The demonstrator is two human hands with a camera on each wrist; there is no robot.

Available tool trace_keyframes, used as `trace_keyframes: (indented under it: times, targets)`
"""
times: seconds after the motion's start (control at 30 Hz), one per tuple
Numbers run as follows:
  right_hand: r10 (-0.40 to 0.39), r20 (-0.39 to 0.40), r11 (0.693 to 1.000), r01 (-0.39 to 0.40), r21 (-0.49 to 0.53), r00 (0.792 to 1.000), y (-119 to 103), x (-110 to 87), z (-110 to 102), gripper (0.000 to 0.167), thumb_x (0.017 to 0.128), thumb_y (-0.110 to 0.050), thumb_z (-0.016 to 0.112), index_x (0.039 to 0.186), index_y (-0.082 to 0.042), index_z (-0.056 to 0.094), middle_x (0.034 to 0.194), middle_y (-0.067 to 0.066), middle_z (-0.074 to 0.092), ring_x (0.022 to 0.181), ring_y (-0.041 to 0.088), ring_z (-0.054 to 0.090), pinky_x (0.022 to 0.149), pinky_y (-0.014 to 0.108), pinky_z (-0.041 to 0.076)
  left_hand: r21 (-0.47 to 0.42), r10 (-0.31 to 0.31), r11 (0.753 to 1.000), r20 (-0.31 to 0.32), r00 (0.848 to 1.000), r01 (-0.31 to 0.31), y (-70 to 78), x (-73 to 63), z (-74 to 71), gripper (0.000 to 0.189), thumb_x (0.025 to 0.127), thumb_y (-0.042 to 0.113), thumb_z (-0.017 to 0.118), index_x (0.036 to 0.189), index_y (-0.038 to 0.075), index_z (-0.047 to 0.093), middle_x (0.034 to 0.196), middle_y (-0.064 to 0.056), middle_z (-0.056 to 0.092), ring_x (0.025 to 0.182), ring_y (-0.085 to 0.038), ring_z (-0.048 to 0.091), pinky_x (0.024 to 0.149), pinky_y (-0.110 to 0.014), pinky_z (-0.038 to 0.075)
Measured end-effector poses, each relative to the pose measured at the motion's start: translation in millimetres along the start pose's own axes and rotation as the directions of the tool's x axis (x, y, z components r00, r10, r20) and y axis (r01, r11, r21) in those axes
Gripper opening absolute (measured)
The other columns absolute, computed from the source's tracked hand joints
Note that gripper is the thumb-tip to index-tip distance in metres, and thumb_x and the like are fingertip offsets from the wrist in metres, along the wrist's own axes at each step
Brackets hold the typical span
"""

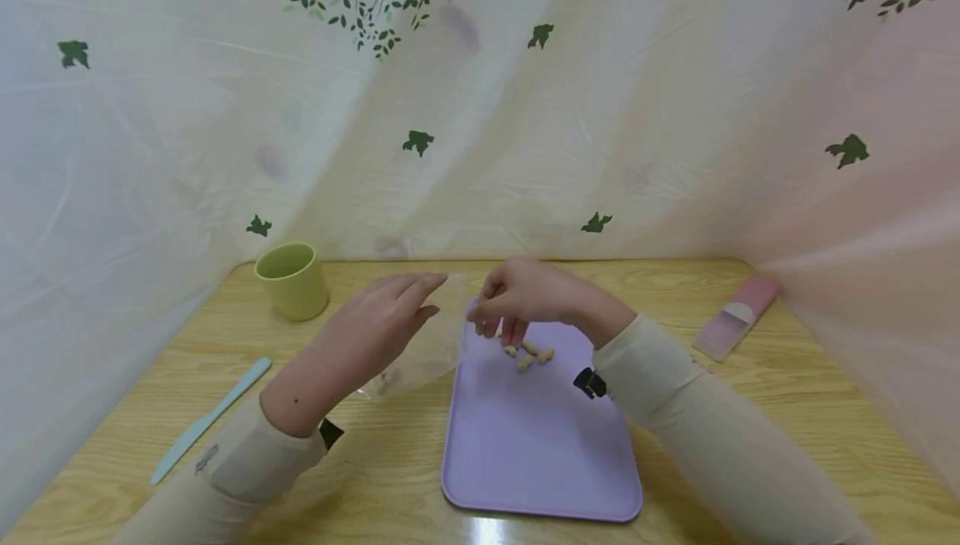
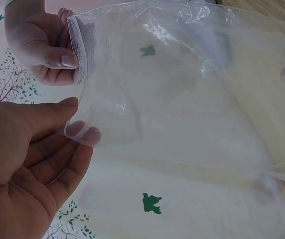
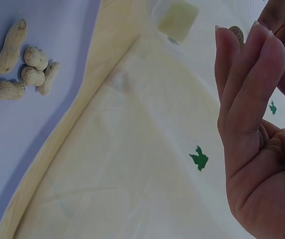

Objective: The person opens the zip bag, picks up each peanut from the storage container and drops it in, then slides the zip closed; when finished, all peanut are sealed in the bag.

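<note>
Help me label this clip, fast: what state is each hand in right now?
Left hand: closed, pinching the edge of a clear plastic bag.
Right hand: closed, holding a peanut at its fingertips.

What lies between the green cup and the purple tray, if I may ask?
In the head view, the left hand and the clear plastic bag it holds appear between the green cup and the purple tray.

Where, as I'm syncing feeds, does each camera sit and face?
Head: worn there, facing forward and down at the tray; sleeves, left hand, right hand show.
Left wrist: worn there, facing the clear bag; both hands show.
Right wrist: worn there, facing curtain, peanuts; right hand, apparently left too.
Shared, head and right wrist: tray, peanuts.
</note>
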State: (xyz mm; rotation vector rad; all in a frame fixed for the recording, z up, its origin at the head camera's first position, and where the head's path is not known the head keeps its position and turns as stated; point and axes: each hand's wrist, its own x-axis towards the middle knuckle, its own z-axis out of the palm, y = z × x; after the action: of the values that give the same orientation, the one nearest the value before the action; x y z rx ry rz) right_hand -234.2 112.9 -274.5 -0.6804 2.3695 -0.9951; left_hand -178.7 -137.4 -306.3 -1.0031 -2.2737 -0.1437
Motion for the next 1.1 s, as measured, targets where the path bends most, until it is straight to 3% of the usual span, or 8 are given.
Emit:
trace_keyframes:
  times: [0.23,0.57,0.77,0.93,1.1]
  targets:
    - [0.013,-0.009,1.0,-0.013,-0.004,1.0,-1,-0.1,2,0.023,0.101,-0.032,0.075,0.097,-0.01,0.078,0.097,0.011,0.083,0.086,0.043,0.079,0.071,0.037,0.069,0.003,0.003,1.0,-0.005,1.0,-0.003,0.6,0.1,-0.2,0.047,0.096,0.012,0.081,0.139,0.002,0.065,0.123,-0.014,0.078,0.107,-0.03,0.079,0.09,-0.041,0.068]
    - [0.061,-0.081,0.998,-0.063,-0.015,0.995,6,1.6,-7,0.037,0.104,-0.044,0.067,0.102,-0.009,0.076,0.101,0.014,0.082,0.077,0.028,0.08,0.073,0.038,0.069,0.005,0.001,1.0,-0.01,1.0,-0.001,0.7,-0.2,0.4,0.047,0.095,0.011,0.082,0.138,0.001,0.066,0.123,-0.014,0.078,0.107,-0.031,0.079,0.091,-0.042,0.068]
    - [0.091,-0.145,0.996,-0.093,-0.002,0.985,20,8.5,-18,0.039,0.106,-0.042,0.065,0.1,-0.005,0.076,0.096,0.012,0.082,0.075,0.026,0.079,0.074,0.036,0.069,0.004,0.0,1.0,-0.011,1.0,0.0,0.3,-0.9,0.8,0.048,0.094,0.011,0.082,0.138,0.001,0.066,0.123,-0.015,0.078,0.106,-0.031,0.079,0.091,-0.042,0.068]
    - [0.128,-0.158,0.991,-0.123,0.043,0.979,35,17.0,-24,0.037,0.105,-0.038,0.068,0.101,-0.003,0.078,0.103,0.018,0.082,0.079,0.029,0.08,0.077,0.038,0.07,0.001,0.002,1.0,-0.009,1.0,-0.002,0.0,-1.1,0.4,0.048,0.095,0.012,0.082,0.138,0.001,0.065,0.124,-0.015,0.078,0.107,-0.031,0.079,0.091,-0.042,0.068]
    - [0.167,-0.16,0.985,-0.156,0.076,0.973,56,34.7,-25,0.038,0.103,-0.033,0.071,0.11,0.004,0.078,0.1,0.018,0.082,0.069,0.021,0.077,0.076,0.037,0.07,-0.001,-0.001,1.0,-0.01,1.0,0.001,0.4,-0.8,-0.3,0.048,0.094,0.012,0.082,0.138,0.001,0.066,0.124,-0.015,0.078,0.107,-0.031,0.079,0.092,-0.043,0.068]
